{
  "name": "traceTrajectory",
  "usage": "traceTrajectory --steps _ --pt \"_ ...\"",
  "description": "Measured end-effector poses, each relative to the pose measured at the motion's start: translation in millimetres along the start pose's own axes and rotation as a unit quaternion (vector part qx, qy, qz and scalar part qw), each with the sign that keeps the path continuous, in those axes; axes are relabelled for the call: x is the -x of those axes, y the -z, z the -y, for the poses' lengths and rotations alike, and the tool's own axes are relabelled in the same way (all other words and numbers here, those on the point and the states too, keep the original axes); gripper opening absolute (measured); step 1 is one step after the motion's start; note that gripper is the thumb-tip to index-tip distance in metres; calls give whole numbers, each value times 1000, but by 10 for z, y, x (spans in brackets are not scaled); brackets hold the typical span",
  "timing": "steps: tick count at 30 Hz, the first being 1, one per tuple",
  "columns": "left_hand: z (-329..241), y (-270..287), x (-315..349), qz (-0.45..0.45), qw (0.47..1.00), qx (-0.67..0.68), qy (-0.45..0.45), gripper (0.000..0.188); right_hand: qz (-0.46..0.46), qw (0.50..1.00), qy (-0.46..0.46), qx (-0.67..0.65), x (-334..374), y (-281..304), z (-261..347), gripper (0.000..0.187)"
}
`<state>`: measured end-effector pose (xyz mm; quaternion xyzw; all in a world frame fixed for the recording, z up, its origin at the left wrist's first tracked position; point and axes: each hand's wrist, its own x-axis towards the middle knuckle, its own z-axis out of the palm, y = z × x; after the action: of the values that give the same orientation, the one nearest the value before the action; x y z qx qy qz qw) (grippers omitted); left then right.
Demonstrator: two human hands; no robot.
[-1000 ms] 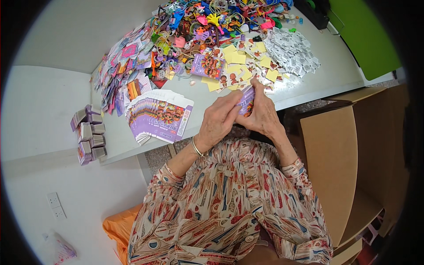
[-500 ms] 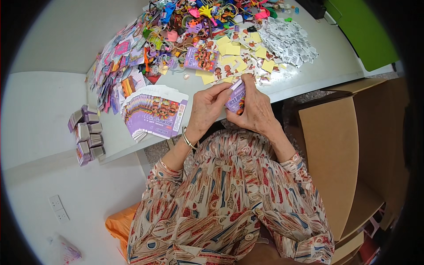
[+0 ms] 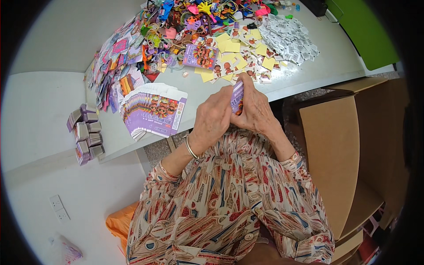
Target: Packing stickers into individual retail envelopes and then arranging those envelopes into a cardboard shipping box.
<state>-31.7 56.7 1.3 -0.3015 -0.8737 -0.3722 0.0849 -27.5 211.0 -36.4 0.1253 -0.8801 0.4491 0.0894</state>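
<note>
Just in front of my body, a small purple carton (image 3: 237, 98) with cartoon figures is held upright between my hands. My right hand (image 3: 257, 108) grips it, thumb and fingers along its right side. My left hand (image 3: 212, 115) presses its bent fingers against the left side; its fingertips are partly hidden. On the table to the left lies a fanned stack of flat purple cartons (image 3: 154, 110). A single purple carton (image 3: 201, 55) rests beyond my hands, beside yellow-backed stickers (image 3: 229, 46).
A heap of small colourful toys (image 3: 190, 22) covers the back of the table (image 3: 304, 81), with printed packets (image 3: 117, 57) to its left. White sachets (image 3: 289, 39) are piled at right. Small grey-and-purple boxes (image 3: 88, 134) line the left edge. A large open cardboard box (image 3: 331, 163) stands at right.
My left hand has shifted slightly right and closed in along the carton's side, its fingers now flatter over it. The carton stands a little more upright. My right hand has barely moved.
</note>
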Motion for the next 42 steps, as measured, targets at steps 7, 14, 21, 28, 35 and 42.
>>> traceTrajectory --steps 7,14,21,28,35,42 --pt "13 -36 77 -14 1000 -20 6 41 -33 998 56 -5 5 -26 -5 79" --pt "53 -11 61 0 971 155 184 23 -10 999 23 -23 -10 -32 14 64" --pt "286 -9 -65 -74 887 375 260 17 -47 999 20 -17 -176 -78 30 79" --pt "939 356 -403 -162 858 393 287 16 -16 989 -41 -142 -660 -12 -58 89" --pt "1315 250 -521 -242 846 352 319 14 3 989 -102 -104 -953 -237 -240 77" --pt "1336 116 -528 -287 839 325 329 12 -16 997 -53 -48 -1066 -416 -272 80"
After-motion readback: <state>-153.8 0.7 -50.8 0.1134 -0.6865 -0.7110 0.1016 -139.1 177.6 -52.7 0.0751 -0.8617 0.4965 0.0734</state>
